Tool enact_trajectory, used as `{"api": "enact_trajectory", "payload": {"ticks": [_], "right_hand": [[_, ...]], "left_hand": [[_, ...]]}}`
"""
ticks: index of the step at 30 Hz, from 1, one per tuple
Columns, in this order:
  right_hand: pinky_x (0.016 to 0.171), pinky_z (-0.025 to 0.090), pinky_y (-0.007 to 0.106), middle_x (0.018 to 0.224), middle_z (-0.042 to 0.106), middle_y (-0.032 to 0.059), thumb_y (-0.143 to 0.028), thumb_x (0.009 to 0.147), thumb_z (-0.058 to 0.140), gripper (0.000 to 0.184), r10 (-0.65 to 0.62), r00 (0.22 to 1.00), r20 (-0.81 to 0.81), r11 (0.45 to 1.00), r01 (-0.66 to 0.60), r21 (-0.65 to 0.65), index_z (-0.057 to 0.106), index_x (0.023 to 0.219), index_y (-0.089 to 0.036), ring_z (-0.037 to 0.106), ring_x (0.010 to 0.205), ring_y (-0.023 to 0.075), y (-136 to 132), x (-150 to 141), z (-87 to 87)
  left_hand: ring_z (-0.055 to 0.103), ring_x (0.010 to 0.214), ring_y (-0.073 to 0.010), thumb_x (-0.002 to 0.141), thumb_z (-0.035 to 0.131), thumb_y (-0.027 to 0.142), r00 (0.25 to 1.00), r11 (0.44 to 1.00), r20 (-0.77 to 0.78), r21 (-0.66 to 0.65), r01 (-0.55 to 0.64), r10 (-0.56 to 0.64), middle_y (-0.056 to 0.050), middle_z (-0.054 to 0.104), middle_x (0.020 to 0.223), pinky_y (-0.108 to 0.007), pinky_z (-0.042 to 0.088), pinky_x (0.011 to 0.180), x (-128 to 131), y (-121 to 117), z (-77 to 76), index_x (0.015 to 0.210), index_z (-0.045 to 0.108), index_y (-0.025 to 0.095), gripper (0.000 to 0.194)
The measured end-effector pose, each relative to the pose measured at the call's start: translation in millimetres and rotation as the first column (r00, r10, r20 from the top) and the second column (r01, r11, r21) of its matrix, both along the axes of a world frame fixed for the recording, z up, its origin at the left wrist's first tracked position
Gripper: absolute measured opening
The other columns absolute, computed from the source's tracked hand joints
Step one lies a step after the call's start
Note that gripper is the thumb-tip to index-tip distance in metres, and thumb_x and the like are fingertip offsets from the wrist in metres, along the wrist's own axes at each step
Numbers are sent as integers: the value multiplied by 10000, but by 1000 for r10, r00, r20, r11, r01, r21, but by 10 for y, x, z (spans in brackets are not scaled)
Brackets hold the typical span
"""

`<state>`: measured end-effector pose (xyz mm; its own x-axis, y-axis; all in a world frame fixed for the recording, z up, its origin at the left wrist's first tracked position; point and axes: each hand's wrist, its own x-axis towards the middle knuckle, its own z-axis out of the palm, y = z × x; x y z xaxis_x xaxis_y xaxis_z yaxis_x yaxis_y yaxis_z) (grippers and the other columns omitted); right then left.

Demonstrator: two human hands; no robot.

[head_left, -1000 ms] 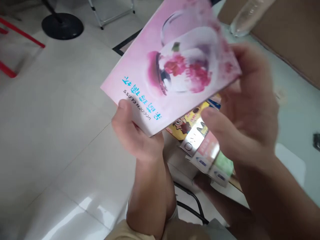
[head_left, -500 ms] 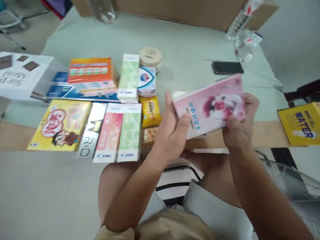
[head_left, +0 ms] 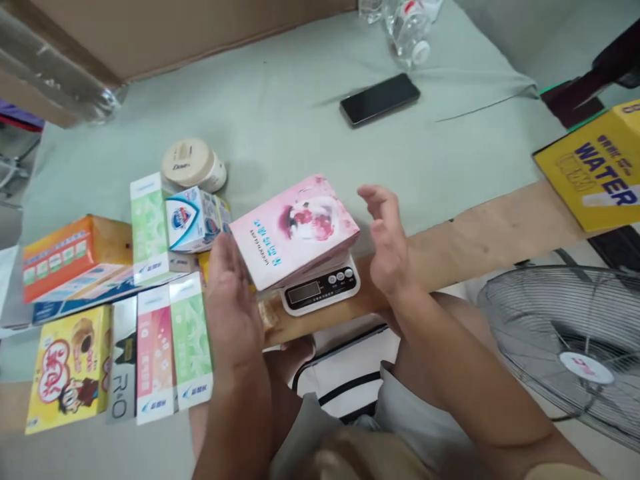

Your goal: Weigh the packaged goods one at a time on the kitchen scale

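A pink box (head_left: 295, 230) with a picture of a pale bowl of red fruit rests on a white digital kitchen scale (head_left: 345, 285), whose black panel and buttons show at the front. My left hand (head_left: 231, 303) is upright beside the box's left edge, fingers stretched; whether it touches the box I cannot tell. To the right of the box, my right hand (head_left: 386, 247) is held apart from it, fingers spread and holding nothing. By my left hand stand a green-and-white carton (head_left: 191, 340) and a blue-and-white soap box (head_left: 193, 219).
A cream Dove jar (head_left: 193, 165), an orange box (head_left: 75, 257) and a yellow snack box (head_left: 70, 367) are on the left. Farther back lie a black phone (head_left: 380, 100) and a clear bottle (head_left: 407, 30). At right are a yellow WATER box (head_left: 595, 167) and a fan (head_left: 550, 333).
The pink box, held in both hands before, now lies on the scale. My right hand has let go and moved away; my left hand has opened beside it. The view has turned right.
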<state>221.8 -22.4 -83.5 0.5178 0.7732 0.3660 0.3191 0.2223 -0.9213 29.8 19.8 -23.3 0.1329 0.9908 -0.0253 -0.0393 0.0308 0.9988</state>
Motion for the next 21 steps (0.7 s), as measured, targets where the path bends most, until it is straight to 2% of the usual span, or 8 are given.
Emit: {"api": "enact_trajectory", "payload": {"ticks": [3,5,7,9,12,15,18,21], "right_hand": [[1267,425,561,1525,565,135,-713,1031,360,639,66,997,-50,998,-67,-20,468,1466,-257,523,1478,283,49,4,58],[1271,437,555,1579,547,137,-704,1035,370,659,144,988,-62,989,-146,-25,467,1503,-250,513,1502,285,63,-30,114],[1282,441,538,1606,536,126,-686,1040,377,666,186,981,-58,982,-187,-7,457,1537,-250,501,1519,281,56,-84,175],[1290,445,517,1611,535,111,-664,1048,370,662,171,984,-53,985,-170,27,429,1568,-259,497,1523,268,28,-131,242],[1296,446,494,1627,509,96,-635,1054,347,653,87,996,-30,990,-83,118,355,1608,-288,485,1531,256,-52,-133,379],[1293,434,542,1641,475,93,-591,1048,322,651,-69,998,11,975,65,212,270,1634,-314,451,1549,279,-162,-23,553],[1269,448,567,1647,431,113,-501,1035,279,644,-253,967,-8,946,249,208,181,1642,-307,422,1563,284,-263,186,671],[1265,436,585,1654,368,143,-429,1003,331,649,-393,907,-151,884,418,208,171,1617,-290,404,1568,301,-322,474,648]], "left_hand": [[410,1601,-308,919,619,468,999,999,27,31,24,-24,65,686,1491,-415,300,1374,26,3,20,1278,776,377,402],[458,1569,-320,890,645,442,999,998,22,40,37,-38,100,732,1417,-409,310,1370,67,-20,-10,1205,810,407,357],[459,1564,-341,847,688,448,998,997,-1,48,59,-59,113,739,1404,-419,320,1363,133,-56,-30,1205,809,428,379],[427,1583,-357,804,709,465,997,994,-9,76,74,-74,118,736,1406,-444,350,1349,231,-100,2,1222,802,440,429],[337,1635,-332,792,672,462,995,992,44,96,87,-92,140,731,1405,-473,390,1331,446,-163,174,1229,790,464,453],[307,1647,-332,790,694,434,991,992,42,33,124,-125,133,730,1407,-513,422,1312,739,-169,423,1234,783,452,453],[441,1566,-382,802,741,457,977,976,22,-33,214,-213,71,774,1336,-555,525,1217,1131,-75,615,1143,812,388,355],[589,1433,-369,837,748,466,919,917,18,-69,393,-393,34,805,1227,-509,620,1089,1670,91,657,1065,804,338,267]]}}
